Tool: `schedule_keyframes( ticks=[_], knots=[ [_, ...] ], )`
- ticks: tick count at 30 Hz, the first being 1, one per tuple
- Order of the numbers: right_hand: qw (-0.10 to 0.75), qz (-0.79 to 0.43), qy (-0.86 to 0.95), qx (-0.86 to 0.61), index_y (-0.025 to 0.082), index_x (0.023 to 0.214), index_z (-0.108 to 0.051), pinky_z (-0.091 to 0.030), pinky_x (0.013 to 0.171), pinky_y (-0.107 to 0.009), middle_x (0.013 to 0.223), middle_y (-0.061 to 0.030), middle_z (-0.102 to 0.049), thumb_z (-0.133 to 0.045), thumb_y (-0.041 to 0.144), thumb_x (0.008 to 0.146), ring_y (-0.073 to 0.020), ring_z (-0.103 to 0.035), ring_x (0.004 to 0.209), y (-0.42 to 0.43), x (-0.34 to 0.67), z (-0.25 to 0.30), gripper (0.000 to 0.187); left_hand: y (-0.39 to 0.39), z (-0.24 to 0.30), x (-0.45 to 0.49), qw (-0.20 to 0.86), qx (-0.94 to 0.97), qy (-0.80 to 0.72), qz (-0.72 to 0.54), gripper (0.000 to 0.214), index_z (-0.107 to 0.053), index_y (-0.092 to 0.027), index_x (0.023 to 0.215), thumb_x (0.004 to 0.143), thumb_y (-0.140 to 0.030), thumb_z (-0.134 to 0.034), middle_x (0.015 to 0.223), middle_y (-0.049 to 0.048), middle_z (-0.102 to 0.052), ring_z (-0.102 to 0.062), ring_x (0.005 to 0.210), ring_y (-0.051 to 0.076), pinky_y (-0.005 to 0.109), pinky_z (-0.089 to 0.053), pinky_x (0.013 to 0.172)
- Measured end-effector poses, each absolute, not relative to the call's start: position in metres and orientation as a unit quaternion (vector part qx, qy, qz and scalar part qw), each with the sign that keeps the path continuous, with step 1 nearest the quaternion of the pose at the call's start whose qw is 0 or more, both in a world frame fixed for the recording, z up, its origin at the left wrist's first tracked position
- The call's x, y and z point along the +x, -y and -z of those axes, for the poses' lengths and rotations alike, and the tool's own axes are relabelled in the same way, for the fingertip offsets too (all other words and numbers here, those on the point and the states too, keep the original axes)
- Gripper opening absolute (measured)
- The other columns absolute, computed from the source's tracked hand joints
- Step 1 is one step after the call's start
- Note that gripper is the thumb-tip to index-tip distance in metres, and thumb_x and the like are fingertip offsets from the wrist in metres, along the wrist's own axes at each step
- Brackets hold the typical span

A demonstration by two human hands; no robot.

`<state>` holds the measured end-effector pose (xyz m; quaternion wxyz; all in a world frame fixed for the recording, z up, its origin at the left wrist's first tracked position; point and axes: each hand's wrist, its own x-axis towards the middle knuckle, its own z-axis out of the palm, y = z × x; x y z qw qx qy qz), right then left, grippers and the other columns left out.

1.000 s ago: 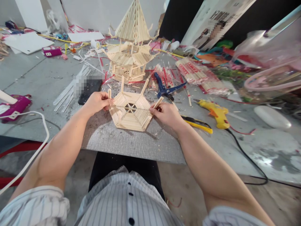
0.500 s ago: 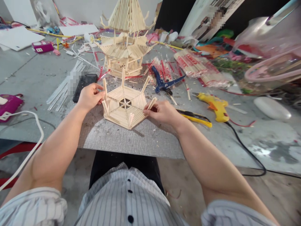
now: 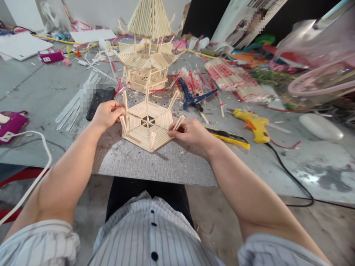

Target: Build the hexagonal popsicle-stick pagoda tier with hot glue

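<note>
A hexagonal wooden-stick frame (image 3: pixel 135 125) lies on the grey table before me, with short upright posts at its corners and a spoked opening in its middle. My left hand (image 3: pixel 108 115) is closed at its left edge, fingertips against the frame beside a post. On the opposite side, my right hand (image 3: pixel 190 132) pinches the right corner by its post; the fingers hide part of that corner. Just behind stands a tiered stick pagoda (image 3: pixel 149 59) with sloping roofs. A black phone (image 3: pixel 101 101) lies beyond my left hand.
Blue pliers (image 3: pixel 192 98), a yellow utility knife (image 3: pixel 230 138) and a yellow glue gun (image 3: pixel 253 125) with its cord lie to the right. Bagged sticks (image 3: pixel 235 79) are behind them. At left are clear glue sticks (image 3: pixel 74 107) and a purple box (image 3: pixel 12 125) with a white cable.
The hexagonal frame has turned slightly between my hands: its back post has shifted a little right and its front post a little left. Both hands have stayed nearly in place.
</note>
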<state>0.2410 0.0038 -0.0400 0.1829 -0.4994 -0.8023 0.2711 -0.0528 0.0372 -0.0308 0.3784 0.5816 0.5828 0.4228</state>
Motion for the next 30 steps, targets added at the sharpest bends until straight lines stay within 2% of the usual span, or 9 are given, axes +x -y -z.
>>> schedule_keyframes(
  ticks=[8, 13, 17, 22, 24, 26, 30],
  knots=[
    [0.199, -0.271, 0.805, -0.489, 0.018, 0.077, -0.071, -0.039, 0.060, -0.028, 0.071, -0.0037, -0.066, -0.061, 0.031, 0.078, -0.0133, -0.053, 0.060, -0.004, 0.242, 0.040, 0.016, -0.038, 0.030, -0.052, 0.380, 0.573, -0.584, -0.431, 0.012, -0.066, -0.014, 0.082, 0.075, -0.009, -0.058, 0.062, 0.0002, -0.063, -0.057, 0.049, 0.009, 0.021, -0.047, 0.051],
    [0.207, -0.307, 0.815, -0.445, 0.017, 0.079, -0.068, -0.038, 0.057, -0.026, 0.066, -0.0018, -0.062, -0.063, 0.038, 0.074, -0.0114, -0.050, 0.056, -0.002, 0.244, 0.044, 0.023, -0.037, 0.029, -0.053, 0.415, 0.537, -0.577, -0.453, 0.010, -0.068, -0.013, 0.082, 0.077, -0.012, -0.059, 0.065, 0.0017, -0.065, -0.061, 0.055, 0.011, 0.024, -0.051, 0.059],
    [0.231, -0.365, 0.810, -0.397, 0.015, 0.081, -0.065, -0.038, 0.055, -0.025, 0.061, 0.0004, -0.057, -0.062, 0.037, 0.072, -0.0099, -0.048, 0.054, 0.002, 0.244, 0.041, 0.023, -0.035, 0.024, -0.054, 0.493, 0.475, -0.554, -0.473, 0.015, -0.068, -0.012, 0.087, 0.085, -0.024, -0.059, 0.068, 0.0055, -0.069, -0.068, 0.068, 0.015, 0.028, -0.055, 0.071],
    [0.197, -0.477, 0.780, -0.353, 0.016, 0.081, -0.063, -0.041, 0.057, -0.025, 0.068, -0.0007, -0.061, -0.055, 0.025, 0.067, -0.0110, -0.053, 0.060, 0.003, 0.243, 0.035, 0.018, -0.038, 0.021, -0.055, 0.556, 0.443, -0.533, -0.459, 0.044, -0.069, -0.013, 0.089, 0.095, -0.048, -0.043, 0.078, 0.0098, -0.073, -0.070, 0.077, 0.016, 0.026, -0.055, 0.073],
    [0.230, -0.462, 0.765, -0.385, 0.017, 0.076, -0.062, -0.043, 0.060, -0.026, 0.070, -0.0016, -0.063, -0.052, 0.021, 0.064, -0.0124, -0.056, 0.064, -0.001, 0.244, 0.037, 0.016, -0.039, 0.020, -0.055, 0.561, 0.442, -0.534, -0.452, 0.054, -0.069, -0.013, 0.089, 0.097, -0.052, -0.034, 0.078, 0.0096, -0.073, -0.070, 0.076, 0.016, 0.025, -0.055, 0.071],
    [0.302, -0.399, 0.735, -0.458, 0.018, 0.073, -0.060, -0.043, 0.060, -0.027, 0.067, -0.0016, -0.062, -0.049, 0.018, 0.064, -0.0130, -0.057, 0.063, -0.006, 0.247, 0.040, 0.015, -0.040, 0.021, -0.056, 0.538, 0.445, -0.545, -0.465, 0.058, -0.068, -0.012, 0.086, 0.098, -0.053, -0.029, 0.074, 0.0084, -0.071, -0.069, 0.069, 0.015, 0.025, -0.055, 0.066],
    [0.404, -0.285, 0.658, -0.568, 0.018, 0.078, -0.058, -0.043, 0.058, -0.028, 0.068, -0.0028, -0.063, -0.046, 0.016, 0.068, -0.0135, -0.056, 0.060, -0.016, 0.252, 0.046, 0.016, -0.042, 0.026, -0.057, 0.429, 0.480, -0.556, -0.526, 0.049, -0.065, -0.015, 0.073, 0.090, -0.057, -0.047, 0.062, 0.0034, -0.063, -0.061, 0.053, 0.011, 0.022, -0.051, 0.054]
  ],
)
